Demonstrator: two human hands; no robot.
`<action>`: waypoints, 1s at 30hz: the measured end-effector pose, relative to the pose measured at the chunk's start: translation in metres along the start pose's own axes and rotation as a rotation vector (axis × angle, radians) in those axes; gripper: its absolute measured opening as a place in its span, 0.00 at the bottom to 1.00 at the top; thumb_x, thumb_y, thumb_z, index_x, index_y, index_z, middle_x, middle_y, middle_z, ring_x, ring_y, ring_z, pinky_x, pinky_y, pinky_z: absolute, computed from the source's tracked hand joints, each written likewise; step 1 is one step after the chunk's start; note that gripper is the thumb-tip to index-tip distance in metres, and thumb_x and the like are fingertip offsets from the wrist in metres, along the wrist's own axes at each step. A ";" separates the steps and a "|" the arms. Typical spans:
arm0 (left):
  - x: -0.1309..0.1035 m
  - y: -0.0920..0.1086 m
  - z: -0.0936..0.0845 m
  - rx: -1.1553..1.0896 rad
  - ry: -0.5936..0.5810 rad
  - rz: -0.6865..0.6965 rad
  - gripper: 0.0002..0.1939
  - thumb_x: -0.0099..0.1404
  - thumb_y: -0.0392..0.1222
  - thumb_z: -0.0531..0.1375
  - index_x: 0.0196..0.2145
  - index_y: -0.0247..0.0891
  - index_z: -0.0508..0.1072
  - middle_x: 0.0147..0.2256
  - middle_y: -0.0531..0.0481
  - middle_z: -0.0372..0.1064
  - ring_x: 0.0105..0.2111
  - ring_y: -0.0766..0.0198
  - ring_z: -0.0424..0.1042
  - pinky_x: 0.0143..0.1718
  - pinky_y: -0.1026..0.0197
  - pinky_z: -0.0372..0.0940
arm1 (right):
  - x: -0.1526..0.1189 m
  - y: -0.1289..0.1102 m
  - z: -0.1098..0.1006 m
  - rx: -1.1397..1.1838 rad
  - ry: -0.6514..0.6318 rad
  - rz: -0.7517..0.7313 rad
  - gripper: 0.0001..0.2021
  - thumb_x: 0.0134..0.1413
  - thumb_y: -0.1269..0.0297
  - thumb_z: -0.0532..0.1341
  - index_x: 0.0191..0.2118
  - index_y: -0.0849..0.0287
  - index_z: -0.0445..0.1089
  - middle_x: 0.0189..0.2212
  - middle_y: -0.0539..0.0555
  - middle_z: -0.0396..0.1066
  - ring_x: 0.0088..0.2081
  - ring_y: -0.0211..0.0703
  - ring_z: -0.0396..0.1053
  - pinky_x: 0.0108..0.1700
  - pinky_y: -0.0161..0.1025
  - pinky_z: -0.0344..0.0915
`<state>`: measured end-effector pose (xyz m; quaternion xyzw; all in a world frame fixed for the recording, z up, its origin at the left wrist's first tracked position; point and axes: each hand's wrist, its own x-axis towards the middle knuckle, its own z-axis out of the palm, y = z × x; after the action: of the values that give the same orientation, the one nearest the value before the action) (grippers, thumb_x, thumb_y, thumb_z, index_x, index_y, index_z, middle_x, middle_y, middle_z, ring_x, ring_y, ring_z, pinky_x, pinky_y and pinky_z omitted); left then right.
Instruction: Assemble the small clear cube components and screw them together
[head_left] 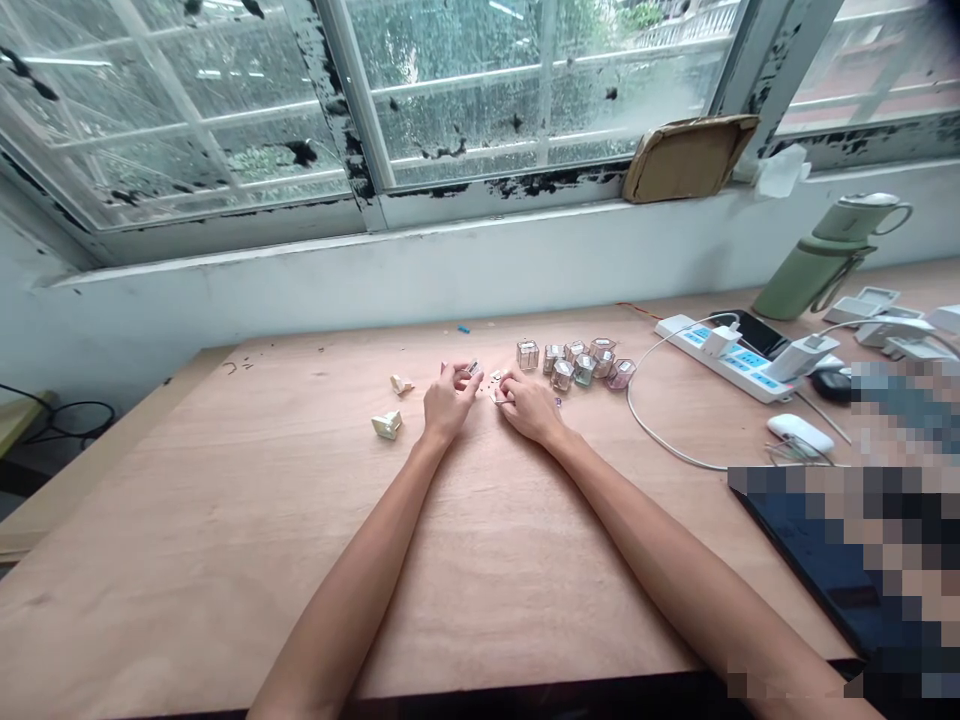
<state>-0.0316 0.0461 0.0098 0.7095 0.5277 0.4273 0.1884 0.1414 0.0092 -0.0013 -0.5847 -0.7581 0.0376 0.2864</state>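
- Pinching a small clear piece (pixel 474 367) in the left hand (pixel 448 402).
- Curling the right hand (pixel 526 404) beside tiny pale bits (pixel 496 377); cannot tell whether gripping any.

The table (pixel 225 520) is smooth, pale wood, mostly matt with a faint sheen. The small piece (pixel 474 367) in the left hand (pixel 450 402) looks clear and glossy, like plastic. The jars (pixel 584 371) are see-through and shiny, glass or plastic. Two pale scraps (pixel 387 425) look like matt, creased paper. The strip (pixel 712 358) is smooth white plastic, the case (pixel 799 435) glossy white plastic, the phone (pixel 757 335) dark and glossy. The bottle (pixel 810 265) has a satin finish. The box (pixel 697 160) is matt brown cardboard. The window (pixel 465 90) is streaked glass; its frame (pixel 343 95) has rough, flaking paint. The wall (pixel 450 270) is matt.
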 end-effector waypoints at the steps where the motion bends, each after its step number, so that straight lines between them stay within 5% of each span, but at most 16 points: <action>1: 0.000 0.000 0.000 0.002 0.001 0.001 0.15 0.68 0.52 0.63 0.47 0.42 0.71 0.40 0.51 0.80 0.36 0.60 0.80 0.36 0.62 0.68 | 0.000 -0.001 0.000 -0.005 0.007 0.012 0.14 0.70 0.64 0.52 0.39 0.58 0.75 0.49 0.56 0.72 0.38 0.42 0.72 0.35 0.38 0.60; 10: 0.000 0.000 0.000 0.023 0.005 0.016 0.15 0.68 0.52 0.63 0.48 0.42 0.71 0.40 0.50 0.80 0.35 0.61 0.79 0.34 0.62 0.67 | 0.000 0.010 -0.002 0.042 -0.044 -0.105 0.15 0.68 0.67 0.56 0.53 0.48 0.75 0.59 0.52 0.67 0.46 0.45 0.73 0.37 0.37 0.64; 22: -0.001 0.002 0.000 0.086 0.005 0.018 0.16 0.68 0.52 0.63 0.49 0.43 0.72 0.41 0.50 0.80 0.35 0.61 0.80 0.36 0.62 0.67 | -0.001 0.022 0.001 0.129 -0.057 -0.152 0.09 0.66 0.62 0.61 0.48 0.51 0.75 0.56 0.54 0.70 0.45 0.46 0.73 0.39 0.38 0.64; 30: -0.004 0.008 -0.001 0.244 -0.048 0.089 0.16 0.67 0.53 0.65 0.49 0.44 0.73 0.41 0.52 0.80 0.36 0.61 0.79 0.36 0.62 0.66 | -0.001 0.021 0.001 0.312 0.117 -0.070 0.04 0.64 0.64 0.60 0.41 0.54 0.73 0.43 0.52 0.75 0.34 0.42 0.71 0.36 0.37 0.60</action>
<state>-0.0281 0.0391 0.0148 0.7598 0.5393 0.3508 0.0940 0.1595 0.0155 -0.0110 -0.5078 -0.7448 0.1106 0.4186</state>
